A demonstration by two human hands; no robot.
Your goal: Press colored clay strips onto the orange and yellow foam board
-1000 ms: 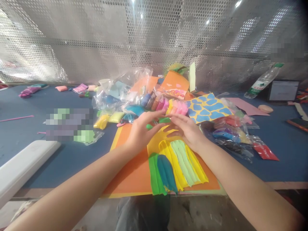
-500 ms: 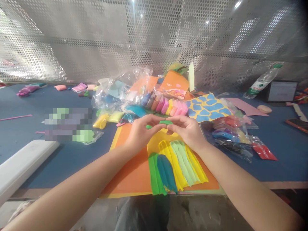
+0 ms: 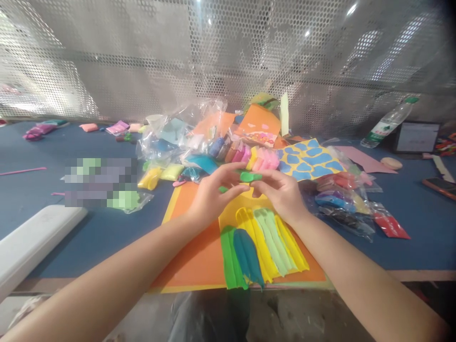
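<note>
A small piece of green modelling clay [image 3: 250,177] is held between the fingertips of both hands, above the far part of a yellow sheet [image 3: 228,216]. My left hand [image 3: 217,192] pinches its left end, and a second bit of green [image 3: 223,189] shows by that hand's fingers. My right hand [image 3: 281,192] grips the other end, with its thumb bent below. Under my hands, flattened clay strips lie side by side: green [image 3: 231,261], teal [image 3: 247,254], yellow [image 3: 254,237] and pale green [image 3: 274,240]. They rest on an orange sheet [image 3: 192,251].
Behind my hands lie bagged clay packs [image 3: 245,156] and a yellow sheet with blue patches [image 3: 309,159]. More packs [image 3: 338,202] are at right. A tilted water bottle [image 3: 388,123] stands by a screen [image 3: 416,137]. A white case [image 3: 42,237] lies at left.
The green clay has risen slightly and looks longer between my fingers. My thumbs have moved a little away from it.
</note>
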